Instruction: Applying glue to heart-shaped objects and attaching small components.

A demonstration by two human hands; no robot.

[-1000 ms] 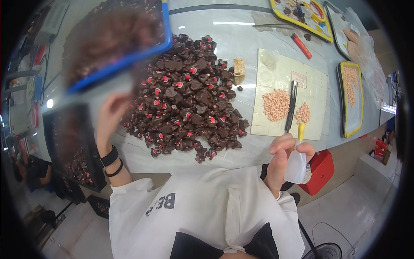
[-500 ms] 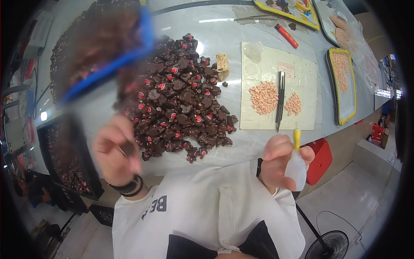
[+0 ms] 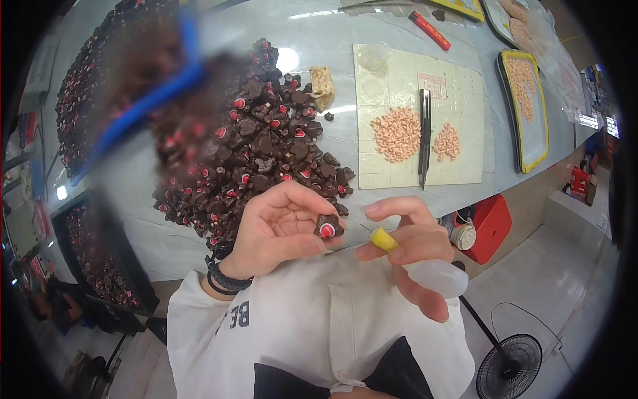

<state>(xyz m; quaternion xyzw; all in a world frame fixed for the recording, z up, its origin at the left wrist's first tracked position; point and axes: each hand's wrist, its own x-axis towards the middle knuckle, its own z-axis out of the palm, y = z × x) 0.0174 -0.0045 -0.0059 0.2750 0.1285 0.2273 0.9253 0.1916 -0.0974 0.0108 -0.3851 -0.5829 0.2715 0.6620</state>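
Note:
Between the thumb and fingers of my left hand [image 3: 282,229] is a small dark brown figurine [image 3: 327,227] with a round red-and-white part facing up. My right hand [image 3: 422,243] is wrapped round a translucent white squeeze bottle [image 3: 438,278]. The bottle's yellow cap [image 3: 383,239] carries a thin metal needle that points left toward the figurine, with a gap between them. Behind my left hand spreads a large pile of similar brown figurines [image 3: 266,149], many with red-and-white parts.
A pale mat [image 3: 458,73] bears two heaps of small beige pieces [image 3: 397,135] and a slim black tool [image 3: 425,136]. Beyond lie a red-handled object [image 3: 429,30] and a yellow-rimmed tray [image 3: 546,133]. A blurred blue-edged tray [image 3: 143,110] and a black crate [image 3: 143,279] are at left.
My left hand has come right with the figurine, close to my right hand. The bottle has tipped from upright, so its needle now points left. The view has shifted slightly.

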